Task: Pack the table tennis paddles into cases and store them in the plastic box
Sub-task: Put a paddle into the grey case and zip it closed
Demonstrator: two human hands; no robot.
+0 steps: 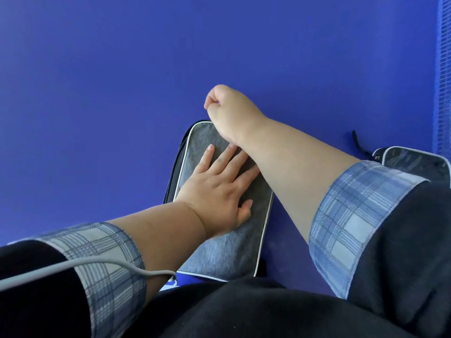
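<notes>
A grey fabric paddle case [227, 250] with white piping and a black zipper lies flat on the blue table tennis table [97, 93], close to me. My left hand [219, 191] rests palm-down on its top, fingers spread. My right hand [229, 108] is at the case's far corner, fingers pinched together, apparently on the zipper pull, which is too small to see. A second case [415, 162], darker, lies at the right edge with a black strap beside it. No paddle or plastic box is in view.
The table's net [443, 69] runs along the right edge of the view. A grey cable [73, 267] crosses my left sleeve. Plain blue table surface stretches to the left and beyond the case.
</notes>
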